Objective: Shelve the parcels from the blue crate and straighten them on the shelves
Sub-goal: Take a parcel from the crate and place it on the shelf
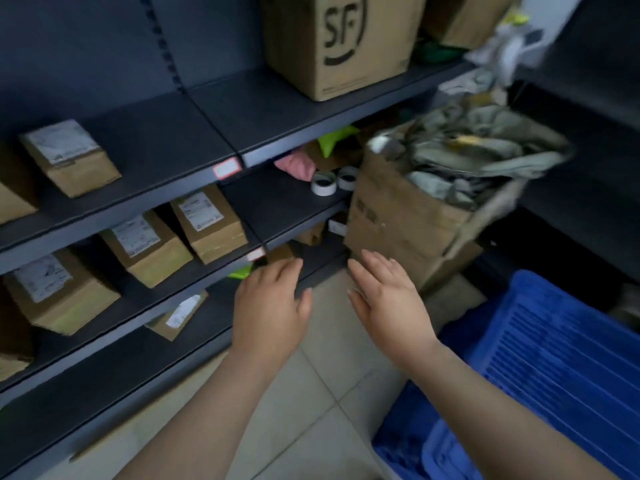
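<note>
My left hand (272, 306) and my right hand (386, 299) hover side by side, palms down and fingers spread, holding nothing, just in front of the lower shelf edge (311, 275). Small brown labelled parcels stand on the dark shelves at left: one (71, 157) on the upper shelf, three on the middle shelf (211, 223) (147, 247) (59, 289), and one (178, 315) lower down. The blue crate (540, 368) sits on the floor at right, beside my right forearm. Its inside is not visible.
A big SF carton (341, 43) stands on the top shelf. An open carton stuffed with grey bags (426, 209) sits right of the shelves. Two tape rolls (332, 181), a pink bag (298, 164) and a lime bag (334, 138) lie on the middle shelf. Pale tiles (304, 410) cover the floor.
</note>
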Tool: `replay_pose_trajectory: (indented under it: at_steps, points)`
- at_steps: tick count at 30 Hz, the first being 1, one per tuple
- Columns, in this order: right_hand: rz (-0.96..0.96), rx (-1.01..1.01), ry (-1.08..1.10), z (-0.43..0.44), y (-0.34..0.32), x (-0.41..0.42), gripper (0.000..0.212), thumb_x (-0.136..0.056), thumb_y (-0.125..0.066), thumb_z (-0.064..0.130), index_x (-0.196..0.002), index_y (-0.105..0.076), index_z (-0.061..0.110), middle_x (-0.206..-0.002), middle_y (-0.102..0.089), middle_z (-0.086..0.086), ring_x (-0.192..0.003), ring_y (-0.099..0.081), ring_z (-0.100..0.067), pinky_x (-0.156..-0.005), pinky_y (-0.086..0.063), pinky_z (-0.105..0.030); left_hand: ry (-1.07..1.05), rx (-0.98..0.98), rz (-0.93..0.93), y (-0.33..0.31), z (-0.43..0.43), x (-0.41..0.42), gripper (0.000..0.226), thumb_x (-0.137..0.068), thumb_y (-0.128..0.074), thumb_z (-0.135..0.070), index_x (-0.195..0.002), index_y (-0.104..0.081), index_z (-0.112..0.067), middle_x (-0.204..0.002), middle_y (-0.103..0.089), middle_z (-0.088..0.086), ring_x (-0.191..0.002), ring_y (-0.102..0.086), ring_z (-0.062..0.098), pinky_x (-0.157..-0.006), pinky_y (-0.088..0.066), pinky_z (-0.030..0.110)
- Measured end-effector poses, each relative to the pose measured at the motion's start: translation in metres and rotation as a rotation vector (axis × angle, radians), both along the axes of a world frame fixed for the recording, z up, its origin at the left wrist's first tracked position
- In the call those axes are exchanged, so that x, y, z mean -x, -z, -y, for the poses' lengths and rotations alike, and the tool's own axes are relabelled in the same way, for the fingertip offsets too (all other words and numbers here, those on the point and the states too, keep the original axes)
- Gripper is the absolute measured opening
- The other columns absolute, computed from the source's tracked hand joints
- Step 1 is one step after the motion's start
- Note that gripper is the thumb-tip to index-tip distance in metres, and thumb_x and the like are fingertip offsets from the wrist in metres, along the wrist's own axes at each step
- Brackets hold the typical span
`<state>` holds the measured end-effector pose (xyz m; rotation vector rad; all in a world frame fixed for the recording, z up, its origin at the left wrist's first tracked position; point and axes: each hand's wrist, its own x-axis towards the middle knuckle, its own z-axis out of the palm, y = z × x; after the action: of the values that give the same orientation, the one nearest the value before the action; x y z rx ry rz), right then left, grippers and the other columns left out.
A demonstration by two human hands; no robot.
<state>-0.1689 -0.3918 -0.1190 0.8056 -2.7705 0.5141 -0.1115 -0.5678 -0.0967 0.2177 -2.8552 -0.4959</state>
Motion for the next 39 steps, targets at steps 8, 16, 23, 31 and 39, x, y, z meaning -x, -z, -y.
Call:
replay_pose_trajectory:
  at_steps: [8, 16, 23, 31, 39]
  points:
    - [0.013, -0.064, 0.314, -0.198, -0.059, -0.096, 0.042, -0.085, -0.065, 0.022, -0.123, -0.06, 0.008, -0.13, -0.056, -0.019, -0.119, -0.054, -0.035, -0.103, -0.04, -0.051, 0.306, -0.013, -0.009, -0.054, -0.186, -0.049, 0.046, -0.076, -0.074, -0.026, -0.118, -0.063, -0.013, -0.112, -0.066, 0.005, -0.1, -0.062, 0.028, -0.085, -0.049, 0.042]
    - [0.031, -0.184, 0.582, -0.408, -0.077, -0.203, 0.048, -0.08, -0.074, 0.024, -0.123, -0.061, 0.009, -0.129, -0.057, -0.017, -0.117, -0.057, -0.033, -0.101, -0.04, -0.048, 0.558, -0.037, 0.023, -0.062, -0.397, -0.103, 0.045, -0.078, -0.071, -0.029, -0.119, -0.063, -0.011, -0.112, -0.066, 0.004, -0.1, -0.062, 0.029, -0.085, -0.05, 0.043]
    - [0.235, -0.187, 0.773, -0.574, -0.063, -0.286, 0.049, -0.086, -0.068, 0.028, -0.13, -0.056, 0.013, -0.137, -0.051, -0.014, -0.124, -0.051, -0.031, -0.105, -0.037, -0.046, 0.69, -0.032, 0.149, -0.047, -0.571, -0.151, 0.052, -0.095, -0.045, -0.042, -0.142, -0.041, -0.02, -0.141, -0.047, -0.003, -0.128, -0.043, 0.02, -0.108, -0.031, 0.036]
    - [0.52, 0.022, 1.074, -0.714, -0.007, -0.343, 0.05, -0.098, -0.042, 0.036, -0.145, -0.032, 0.025, -0.155, -0.023, -0.004, -0.14, -0.025, -0.024, -0.112, -0.029, -0.038, 0.876, 0.013, 0.358, 0.005, -0.718, -0.165, 0.057, -0.098, -0.036, -0.046, -0.148, -0.026, -0.022, -0.147, -0.037, -0.005, -0.131, -0.038, 0.018, -0.109, -0.033, 0.034]
    - [0.659, 0.239, 1.306, -0.783, 0.048, -0.353, 0.051, -0.096, -0.045, 0.035, -0.143, -0.026, 0.038, -0.157, -0.013, -0.009, -0.136, -0.031, -0.032, -0.104, -0.038, -0.043, 1.018, -0.076, 0.631, 0.067, -0.816, -0.155, 0.066, -0.097, -0.043, -0.043, -0.152, -0.013, -0.021, -0.153, -0.026, 0.003, -0.137, -0.032, 0.021, -0.107, -0.033, 0.035]
